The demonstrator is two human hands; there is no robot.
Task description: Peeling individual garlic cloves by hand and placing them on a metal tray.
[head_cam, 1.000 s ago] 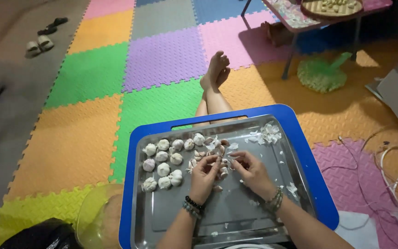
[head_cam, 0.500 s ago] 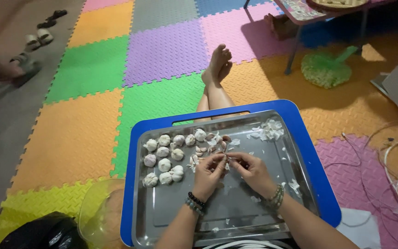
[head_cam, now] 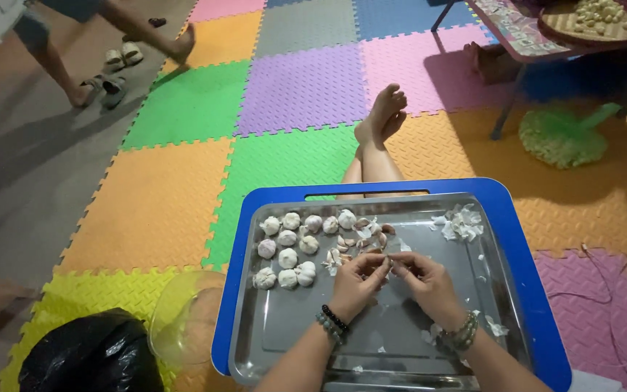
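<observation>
Down at the near edge, two forearms coming in, beaded bracelets on both wrists. Left hand (head_cam: 357, 284) and right hand (head_cam: 424, 279) meeting over the middle of the metal tray (head_cam: 371, 348), fingertips pinched together on one small piece of garlic (head_cam: 388, 265) held between them, just above the tray floor. Thumbs and forefingers of both hands clamped on it; the piece itself mostly hidden, hard to tell whether clove or part of a bulb.

Tray sitting inside a blue-rimmed board (head_cam: 527, 290), bits of papery skin scattered near the right wrist. Just beyond the fingers, a loose heap of split cloves and husks (head_cam: 357, 239). To the left of that, whole garlic bulbs (head_cam: 288, 250) laid in rough rows in the tray's far-left corner. Over in the far-right corner, a small pile of white peelings (head_cam: 461, 223), well apart from the hands.

Off the tray to the near left, a clear glass bowl (head_cam: 183, 327) on the mat, and beside it a black plastic bag (head_cam: 85, 356).

Further out, bare legs stretched ahead, feet crossed (head_cam: 380, 120) on the coloured foam floor mats (head_cam: 299, 87). Right of them, a green mesh food cover (head_cam: 560, 138) lying by the leg of a low table (head_cam: 517, 36), a round woven tray of garlic (head_cam: 596, 18) on top.

Far left, another person's bare legs (head_cam: 110, 36) stepping past sandals (head_cam: 121, 54) on the grey floor.
</observation>
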